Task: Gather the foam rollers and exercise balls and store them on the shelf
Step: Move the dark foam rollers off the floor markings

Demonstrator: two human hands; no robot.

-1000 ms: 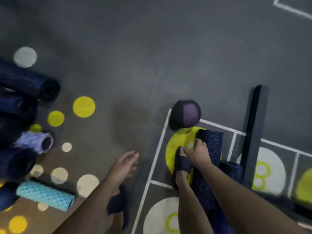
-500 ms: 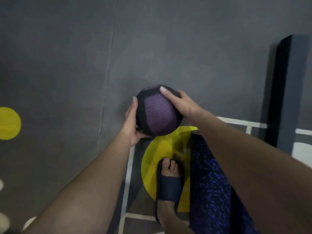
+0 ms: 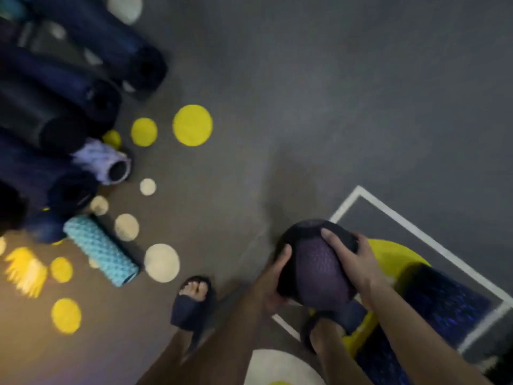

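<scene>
Ball (image 3: 316,273), one, held by left hand (image 3: 273,282), right hand (image 3: 351,259), one teal roller (image 3: 101,250)

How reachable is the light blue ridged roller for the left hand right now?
Probably not. The left hand and right hand both grip the purple ball, while the light blue roller lies on the floor off to its left. No obstacle shows between them; the hand is just occupied.
</scene>
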